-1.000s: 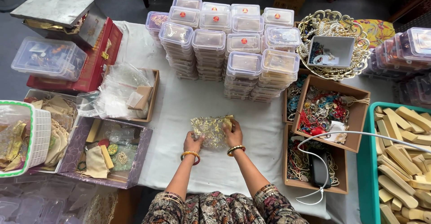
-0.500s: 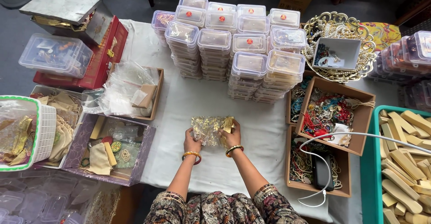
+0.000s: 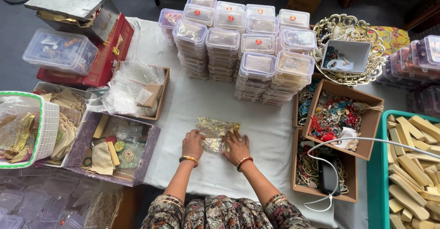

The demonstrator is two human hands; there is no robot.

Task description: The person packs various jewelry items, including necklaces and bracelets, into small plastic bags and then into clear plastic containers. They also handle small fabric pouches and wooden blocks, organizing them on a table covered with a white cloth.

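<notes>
Far left of the left hand [image 3: 192,144] sits a white basket [image 3: 48,130] w/ gold cloth, then a purple box [image 3: 85,142] holding a beige pouch and small round bits, just left of that hand. Up-left of it: a cardboard tray [image 3: 161,96] full of clear plastic bags, and beyond that a red case [image 3: 110,57] w/ a clear tub [image 3: 59,50] and a silver box [image 3: 68,2] on top. Left hand lies flat, fingers spread, pressing the left edge of the gold pouch [image 3: 216,132] on the white tablecloth [image 3: 197,105]; gold bangle on the wrist. The pouch lies between the 2 hands, touching both, flat on the cloth near the table's front edge. Right hand [image 3: 236,147] also open & flat, fingers on the pouch's right part, red-gold bangle on the wrist; neither hand is closed around it. Straight ahead of both hands, well apart: stacks of clear lidded containers [image 3: 238,41]. Right of the right hand: 2 cardboard boxes [image 3: 362,132] of beaded jewellery w/ a white cable [image 3: 348,142] looping over; above them a gold wire bowl [image 3: 353,34] w/ pearls. Far right: a teal crate [image 3: 378,165] of pale wooden blocks.
</notes>
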